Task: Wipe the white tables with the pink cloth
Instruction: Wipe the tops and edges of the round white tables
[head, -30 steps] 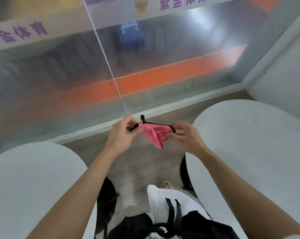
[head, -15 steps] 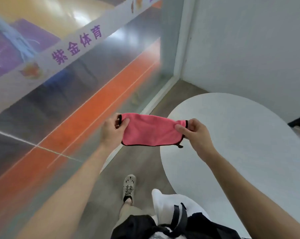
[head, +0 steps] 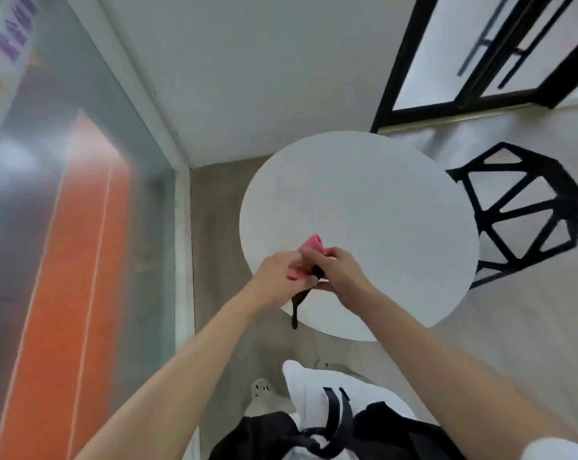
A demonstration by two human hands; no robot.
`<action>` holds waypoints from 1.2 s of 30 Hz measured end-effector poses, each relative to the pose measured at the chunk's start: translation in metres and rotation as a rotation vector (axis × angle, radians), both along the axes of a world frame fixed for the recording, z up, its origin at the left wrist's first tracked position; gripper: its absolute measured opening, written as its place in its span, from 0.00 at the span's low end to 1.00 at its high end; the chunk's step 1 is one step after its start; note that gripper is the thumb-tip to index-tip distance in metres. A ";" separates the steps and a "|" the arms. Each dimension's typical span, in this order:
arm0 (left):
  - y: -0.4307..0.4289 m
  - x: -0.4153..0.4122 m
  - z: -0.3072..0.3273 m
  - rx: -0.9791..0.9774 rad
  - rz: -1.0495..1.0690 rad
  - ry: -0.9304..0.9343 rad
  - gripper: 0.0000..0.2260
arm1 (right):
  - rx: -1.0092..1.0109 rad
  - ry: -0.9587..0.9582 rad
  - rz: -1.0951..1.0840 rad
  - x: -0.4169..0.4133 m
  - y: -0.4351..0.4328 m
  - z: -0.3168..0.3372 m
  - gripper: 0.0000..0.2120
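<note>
The pink cloth [head: 311, 246] is soft, matt fabric with black edging. The round white worktop [head: 364, 200] looks smooth and matt, faintly speckled; the black chair [head: 485, 224] at its 3 o'clock has a hard, matt frame. At 9 o'clock, pale wood-grain floor [head: 214, 227] meets a glossy glass panel [head: 32, 210].

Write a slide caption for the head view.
Bunched pink cloth held by left hand and right hand over the round white table, black chair alongside.

Pink cloth [head: 311, 246] with black trim, plain white table [head: 374, 194]. Black chair [head: 526, 212], a lattice of triangles, off the table's right edge. Orange stripe [head: 78, 247] far left.
</note>
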State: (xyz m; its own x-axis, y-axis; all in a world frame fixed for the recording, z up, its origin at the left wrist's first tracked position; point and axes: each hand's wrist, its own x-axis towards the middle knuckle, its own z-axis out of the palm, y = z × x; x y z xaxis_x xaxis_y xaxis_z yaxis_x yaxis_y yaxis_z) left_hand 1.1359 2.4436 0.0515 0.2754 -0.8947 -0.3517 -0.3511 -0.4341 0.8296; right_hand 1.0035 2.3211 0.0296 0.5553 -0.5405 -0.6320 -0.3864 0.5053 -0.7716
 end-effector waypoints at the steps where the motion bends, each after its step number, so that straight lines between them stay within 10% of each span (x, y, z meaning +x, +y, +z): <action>1: -0.007 -0.003 -0.005 0.031 -0.070 0.036 0.12 | -0.012 0.046 -0.075 -0.007 -0.003 -0.004 0.22; 8: -0.022 0.024 -0.045 0.137 -0.089 -0.107 0.16 | -0.104 0.190 -0.165 -0.044 -0.033 -0.015 0.11; 13: -0.076 0.036 -0.029 0.179 0.006 0.299 0.36 | -0.124 -0.034 -0.151 -0.057 -0.053 0.002 0.08; 21: -0.162 0.070 -0.035 0.161 -0.326 0.268 0.10 | -0.207 0.096 -0.410 -0.056 -0.069 -0.021 0.12; 25: -0.225 0.111 -0.067 0.170 -0.538 0.045 0.18 | -0.205 0.263 -0.579 -0.024 -0.057 -0.062 0.10; 30: -0.271 0.190 -0.124 0.316 -1.021 -0.537 0.24 | -0.246 0.983 -0.166 0.023 -0.009 -0.132 0.07; 36: -0.282 0.254 -0.132 0.148 -1.324 -0.818 0.28 | -0.732 1.001 -0.375 0.107 -0.015 -0.153 0.19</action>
